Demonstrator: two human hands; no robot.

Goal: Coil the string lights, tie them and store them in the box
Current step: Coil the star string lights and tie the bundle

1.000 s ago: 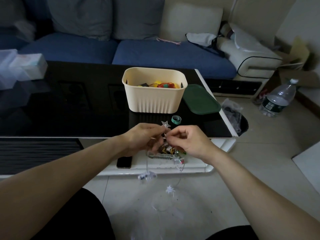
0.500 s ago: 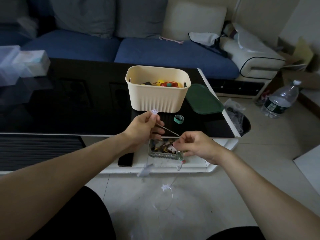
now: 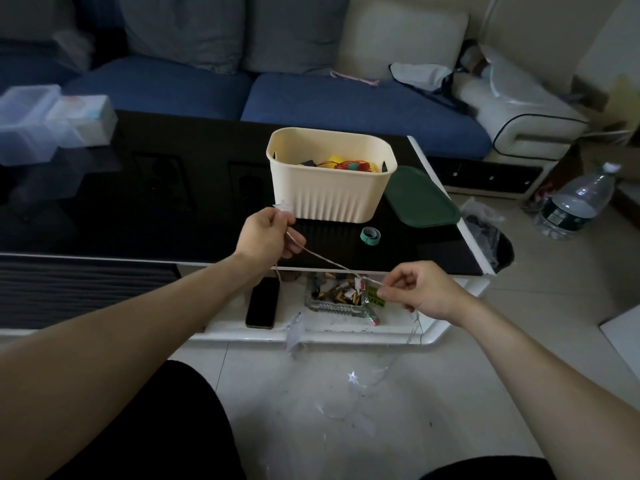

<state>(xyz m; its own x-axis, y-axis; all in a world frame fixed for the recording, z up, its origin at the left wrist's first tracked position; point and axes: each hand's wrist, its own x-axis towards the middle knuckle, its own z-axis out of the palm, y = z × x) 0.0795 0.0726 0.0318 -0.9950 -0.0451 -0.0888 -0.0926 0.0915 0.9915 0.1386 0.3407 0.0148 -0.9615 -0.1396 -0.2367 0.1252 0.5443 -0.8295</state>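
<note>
Presently, both hands hold the string lights (image 3: 332,263) above the near edge of the black table (image 3: 173,202). Left hand (image 3: 268,237): fingers curled round the wire, a star bulb (image 3: 284,206) pinched at the top between thumb and forefinger, just in front of the box (image 3: 329,199). Right hand (image 3: 420,289): thumb and forefinger pinch the wire, the other fingers curled. The wire runs taut and slanting between the two hands, down from left to right. From the right hand the rest hangs to the floor (image 3: 485,358), where loose loops and another star (image 3: 353,377) lie. One more star (image 3: 294,332) dangles below the left hand, blurred.

The box stands open on the table, holding coloured items; its green lid (image 3: 420,199) lies touching its right side. A tape roll (image 3: 370,235) lies in front of the box, apart from it. On the lower white shelf (image 3: 346,336) rest a phone (image 3: 262,302) and a glass tray (image 3: 334,299) of small items.
</note>
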